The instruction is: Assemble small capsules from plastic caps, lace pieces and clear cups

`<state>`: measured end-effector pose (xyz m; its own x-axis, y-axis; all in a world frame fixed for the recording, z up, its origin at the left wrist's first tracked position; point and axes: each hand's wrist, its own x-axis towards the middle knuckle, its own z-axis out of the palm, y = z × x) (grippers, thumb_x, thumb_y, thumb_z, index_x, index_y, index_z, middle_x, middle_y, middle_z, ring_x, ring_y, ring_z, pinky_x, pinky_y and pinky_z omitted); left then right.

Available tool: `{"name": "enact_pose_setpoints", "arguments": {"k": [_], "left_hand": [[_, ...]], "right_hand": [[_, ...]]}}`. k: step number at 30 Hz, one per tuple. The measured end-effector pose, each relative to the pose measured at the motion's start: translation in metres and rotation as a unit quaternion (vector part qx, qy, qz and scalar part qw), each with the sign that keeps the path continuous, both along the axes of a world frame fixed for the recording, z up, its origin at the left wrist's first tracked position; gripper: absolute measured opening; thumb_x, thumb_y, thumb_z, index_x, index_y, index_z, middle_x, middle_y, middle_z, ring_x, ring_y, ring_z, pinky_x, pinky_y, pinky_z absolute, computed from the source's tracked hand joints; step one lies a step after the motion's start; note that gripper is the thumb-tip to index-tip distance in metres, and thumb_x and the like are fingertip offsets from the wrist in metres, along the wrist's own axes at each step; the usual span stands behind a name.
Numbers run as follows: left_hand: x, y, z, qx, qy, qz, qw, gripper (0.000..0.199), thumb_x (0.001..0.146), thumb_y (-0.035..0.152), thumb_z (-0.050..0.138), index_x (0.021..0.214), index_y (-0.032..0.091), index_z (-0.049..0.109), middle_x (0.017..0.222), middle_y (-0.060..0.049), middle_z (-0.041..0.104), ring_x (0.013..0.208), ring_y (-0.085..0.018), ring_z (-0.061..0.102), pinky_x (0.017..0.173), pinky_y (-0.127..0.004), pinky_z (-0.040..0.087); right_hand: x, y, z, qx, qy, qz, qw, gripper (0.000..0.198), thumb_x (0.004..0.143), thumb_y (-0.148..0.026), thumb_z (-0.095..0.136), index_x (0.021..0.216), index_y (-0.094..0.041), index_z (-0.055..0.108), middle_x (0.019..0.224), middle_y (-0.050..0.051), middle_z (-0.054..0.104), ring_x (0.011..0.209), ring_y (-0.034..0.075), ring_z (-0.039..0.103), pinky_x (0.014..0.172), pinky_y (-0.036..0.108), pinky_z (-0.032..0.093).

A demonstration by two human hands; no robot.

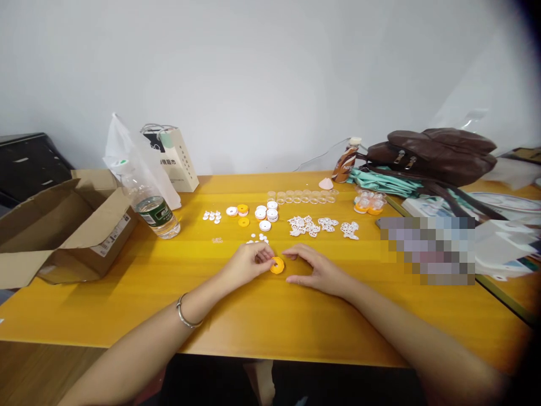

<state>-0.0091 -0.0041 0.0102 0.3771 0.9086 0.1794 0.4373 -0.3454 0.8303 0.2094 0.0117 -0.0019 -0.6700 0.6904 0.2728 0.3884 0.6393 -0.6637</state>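
Between thumb and fingers, my left hand (250, 263) pinches a round orange plastic part (277, 265) with a hole in its middle. Just to the right of it, my right hand (315, 270) is open, thumb and fingers apart and curved toward the part. Beyond the hands are small white round pieces (262, 238), partly hidden by my left fingers. Farther back stand stacks of white and orange discs (272, 213), and a lone orange disc (244, 223). White lacy flower-shaped pieces (303, 225) lie behind my right hand.
Clear plastic cups (302, 197) form a row at the back, with assembled orange-based pieces (369, 202) to their right. On the left are an open cardboard box (80, 254) and a large water bottle (156, 214). A drink bottle (347, 160) and brown bag (431, 155) stand back right.
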Motion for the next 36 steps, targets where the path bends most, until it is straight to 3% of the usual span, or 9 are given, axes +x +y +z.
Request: {"name": "enact_pose_setpoints", "arguments": {"k": [9, 20, 30, 36], "left_hand": [[0.007, 0.002, -0.009, -0.031, -0.021, 0.003, 0.999, 0.012, 0.074, 0.025, 0.061, 0.074, 0.014, 0.058, 0.065, -0.001, 0.059, 0.058, -0.009, 0.053, 0.056, -0.019, 0.043], [0.007, 0.006, -0.01, -0.021, -0.034, 0.029, 0.999, 0.01, 0.074, 0.023, 0.06, 0.074, 0.014, 0.058, 0.066, -0.001, 0.06, 0.058, -0.009, 0.052, 0.056, -0.02, 0.042], [0.01, 0.003, -0.01, 0.032, 0.044, 0.032, 0.998, 0.009, 0.076, 0.022, 0.055, 0.076, 0.015, 0.061, 0.064, 0.0, 0.06, 0.054, -0.009, 0.05, 0.052, -0.02, 0.04], [-0.009, 0.002, 0.009, 0.098, 0.095, 0.008, 0.991, 0.014, 0.081, 0.03, 0.053, 0.086, 0.017, 0.056, 0.076, -0.002, 0.057, 0.066, -0.012, 0.052, 0.061, -0.023, 0.043]], "right_hand": [[-0.005, 0.0, 0.002, 0.034, -0.017, -0.003, 0.999, 0.03, 0.079, -0.038, 0.059, 0.105, -0.023, 0.056, 0.098, 0.007, 0.057, 0.094, 0.02, 0.054, 0.086, 0.036, 0.044], [-0.005, 0.001, -0.002, 0.029, -0.015, -0.004, 0.999, 0.032, 0.08, -0.039, 0.058, 0.107, -0.023, 0.054, 0.098, 0.007, 0.057, 0.092, 0.02, 0.054, 0.085, 0.036, 0.045], [-0.007, -0.001, 0.001, 0.039, -0.02, -0.009, 0.999, 0.034, 0.08, -0.04, 0.057, 0.11, -0.025, 0.054, 0.099, 0.007, 0.058, 0.093, 0.021, 0.054, 0.086, 0.038, 0.044], [-0.009, -0.003, 0.004, 0.043, -0.041, -0.01, 0.998, 0.032, 0.081, -0.039, 0.056, 0.109, -0.025, 0.054, 0.102, 0.007, 0.056, 0.097, 0.021, 0.053, 0.088, 0.037, 0.043]]}}
